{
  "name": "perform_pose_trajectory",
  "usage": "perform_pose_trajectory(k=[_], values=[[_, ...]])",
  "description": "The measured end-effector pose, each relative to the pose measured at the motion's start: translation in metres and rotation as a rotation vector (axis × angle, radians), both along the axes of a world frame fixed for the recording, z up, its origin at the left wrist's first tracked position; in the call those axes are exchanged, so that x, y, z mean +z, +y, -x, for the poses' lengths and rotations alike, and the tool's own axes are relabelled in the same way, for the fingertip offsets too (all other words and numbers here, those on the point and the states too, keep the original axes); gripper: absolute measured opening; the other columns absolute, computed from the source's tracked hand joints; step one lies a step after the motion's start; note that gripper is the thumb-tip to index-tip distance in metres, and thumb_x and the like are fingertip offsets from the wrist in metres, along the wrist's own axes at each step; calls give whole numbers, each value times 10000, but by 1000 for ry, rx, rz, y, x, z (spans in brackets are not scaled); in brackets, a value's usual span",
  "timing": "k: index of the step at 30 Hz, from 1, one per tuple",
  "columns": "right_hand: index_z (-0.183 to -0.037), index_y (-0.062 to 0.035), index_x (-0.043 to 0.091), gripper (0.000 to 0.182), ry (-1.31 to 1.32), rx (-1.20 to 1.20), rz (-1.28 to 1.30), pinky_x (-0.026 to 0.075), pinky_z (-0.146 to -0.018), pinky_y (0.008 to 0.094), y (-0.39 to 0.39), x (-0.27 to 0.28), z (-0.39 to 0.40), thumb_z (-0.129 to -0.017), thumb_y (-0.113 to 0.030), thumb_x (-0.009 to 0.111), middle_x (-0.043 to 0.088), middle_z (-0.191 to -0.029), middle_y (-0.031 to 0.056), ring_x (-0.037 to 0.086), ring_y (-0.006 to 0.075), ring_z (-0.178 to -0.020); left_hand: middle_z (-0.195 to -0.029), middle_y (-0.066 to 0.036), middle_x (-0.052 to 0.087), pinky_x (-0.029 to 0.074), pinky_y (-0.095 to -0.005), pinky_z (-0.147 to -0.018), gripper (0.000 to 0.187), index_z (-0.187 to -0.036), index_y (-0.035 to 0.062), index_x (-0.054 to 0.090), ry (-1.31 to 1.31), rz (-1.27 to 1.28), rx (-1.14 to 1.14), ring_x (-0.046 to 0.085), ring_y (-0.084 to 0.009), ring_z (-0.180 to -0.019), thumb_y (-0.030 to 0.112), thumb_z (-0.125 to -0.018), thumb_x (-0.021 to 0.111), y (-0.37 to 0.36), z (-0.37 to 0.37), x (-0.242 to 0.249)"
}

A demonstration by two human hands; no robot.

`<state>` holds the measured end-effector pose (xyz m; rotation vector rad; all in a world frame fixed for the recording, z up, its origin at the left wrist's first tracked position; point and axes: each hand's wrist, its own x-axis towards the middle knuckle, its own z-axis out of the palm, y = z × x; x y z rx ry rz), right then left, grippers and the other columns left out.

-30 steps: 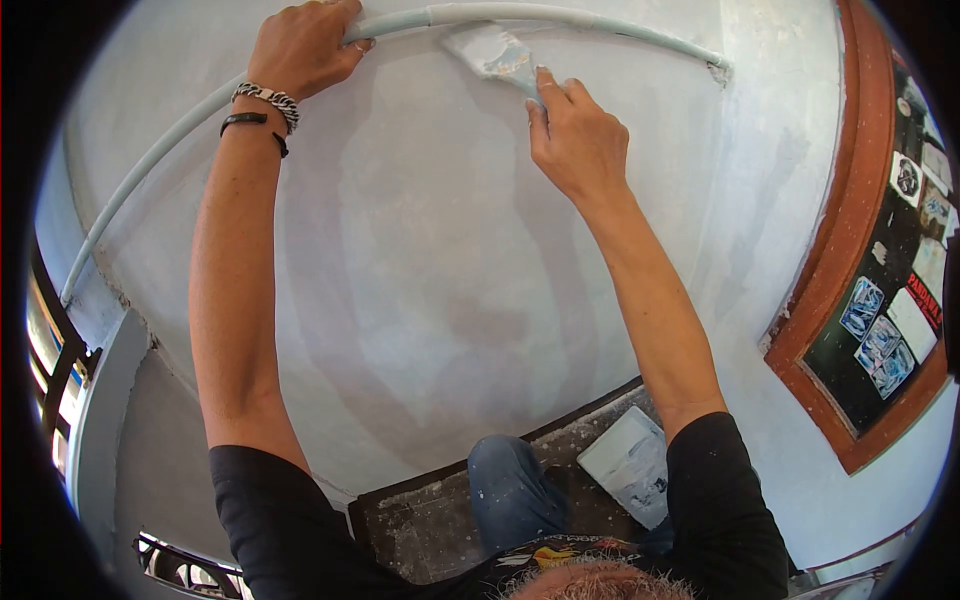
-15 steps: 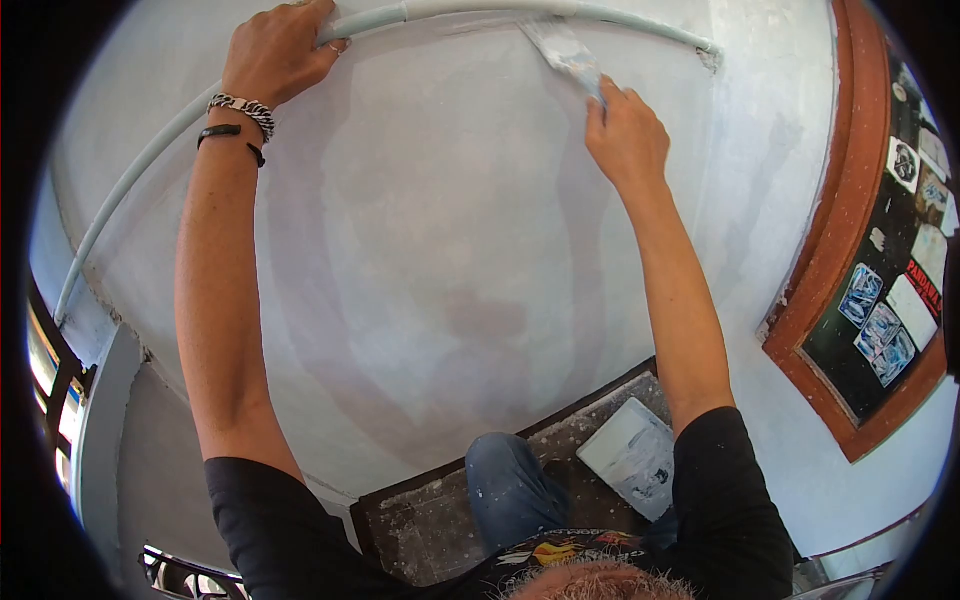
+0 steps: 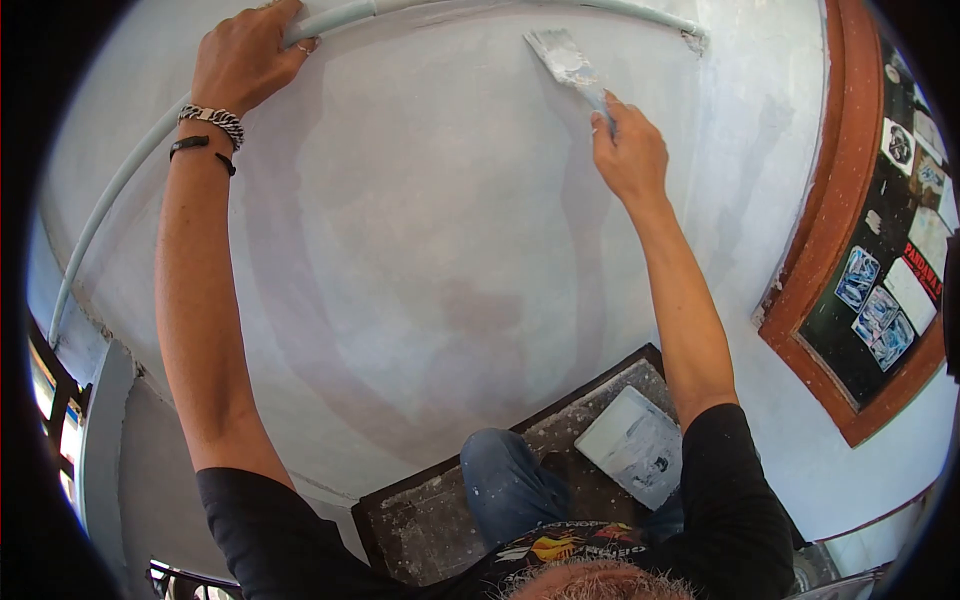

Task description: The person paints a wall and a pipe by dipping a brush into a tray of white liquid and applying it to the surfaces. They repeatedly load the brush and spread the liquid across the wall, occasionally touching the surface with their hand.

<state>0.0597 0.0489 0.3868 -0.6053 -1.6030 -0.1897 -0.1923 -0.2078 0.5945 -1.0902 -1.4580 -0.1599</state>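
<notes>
My left hand [image 3: 248,58] is closed around a pale painted pipe [image 3: 112,185] that curves along the top of the wall, its fingers partly hidden behind the pipe. In my right hand [image 3: 632,150] is a paintbrush [image 3: 565,62], pinched by its handle. White paint coats the bristles, which point up and left, a little below the pipe. Behind both hands spreads a whitish wall [image 3: 430,220] with darker, shadowy patches.
Below, a white paint-smeared lid or tray [image 3: 628,440] lies on a dark, spattered ledge [image 3: 420,520] beside my knee. At right hangs a wood-framed board [image 3: 850,320] with stickers. Dark metal grating [image 3: 60,395] stands at far left.
The paintbrush has dropped from the pipe's underside to slightly below it. My left hand keeps its hold on the pipe, while the whole view has shifted a little.
</notes>
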Motion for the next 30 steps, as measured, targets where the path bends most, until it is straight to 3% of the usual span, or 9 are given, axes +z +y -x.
perform_pose_trajectory(k=[6,9,12,18,19,22,25,28,30], values=[[-1207,-28,615,376,22,-130,53,503,-684,453,26,15,-3,-900,-235,549,647,-891,152,637,347,-803,-829,-83,707,539,-380,-692,400,-1152,138,649,69,-11,-12,683,-240,-758,341,-811,695,1,5,0],[-1201,-40,624,363,-71,-108,96,501,-683,444,19,-31,-16,-901,-229,547,643,-875,145,638,340,-796,-862,-88,715,542,-383,-703,409,-1157,134,647,81,-22,-28,687,-246,-778,340,-807,696,2,12,0],[-1190,-62,635,344,-29,75,305,499,-678,440,-5,-53,-35,-897,-223,550,635,-853,139,635,338,-782,-877,-90,717,543,-384,-709,426,-1169,131,644,71,-10,-2,687,-249,-785,337,-801,699,2,11,1],[-1183,-73,641,345,62,18,-4,496,-647,424,-9,13,4,-873,-215,589,618,-818,131,626,328,-755,-870,-96,717,543,-384,-710,414,-1146,123,651,10,4,4,687,-252,-788,336,-795,701,-1,-5,-2],[-1189,-67,636,353,-23,-74,10,495,-636,422,-8,7,9,-872,-215,595,614,-817,130,625,324,-748,-869,-97,717,543,-384,-710,411,-1142,121,653,-9,3,14,687,-252,-787,336,-795,700,-2,-6,-2],[-1187,-62,633,355,-97,11,74,496,-632,424,-18,-41,2,-872,-221,596,616,-826,124,626,321,-738,-857,-88,716,541,-387,-708,424,-1157,117,646,104,-10,-23,688,-254,-787,327,-792,700,1,3,-1],[-1185,-52,627,356,-26,184,152,499,-613,412,-41,-48,-11,-869,-214,601,617,-830,112,627,315,-718,-1037,-95,706,539,-392,-770,487,-1211,119,623,-53,21,73,676,-260,-884,322,-777,711,0,-3,1],[-1184,-50,628,354,51,148,-78,499,-590,388,-55,6,12,-862,-196,613,617,-823,100,622,300,-678,-882,-153,695,539,-389,-744,328,-927,22,675,-9,-25,45,675,-287,-817,275,-723,713,-6,-31,-6],[-1180,-49,631,351,-2,65,-87,498,-579,384,-58,27,32,-856,-183,619,615,-819,94,616,292,-662,-895,-151,693,536,-390,-744,344,-945,20,674,-53,0,39,672,-287,-830,275,-717,718,-6,-30,-2]])
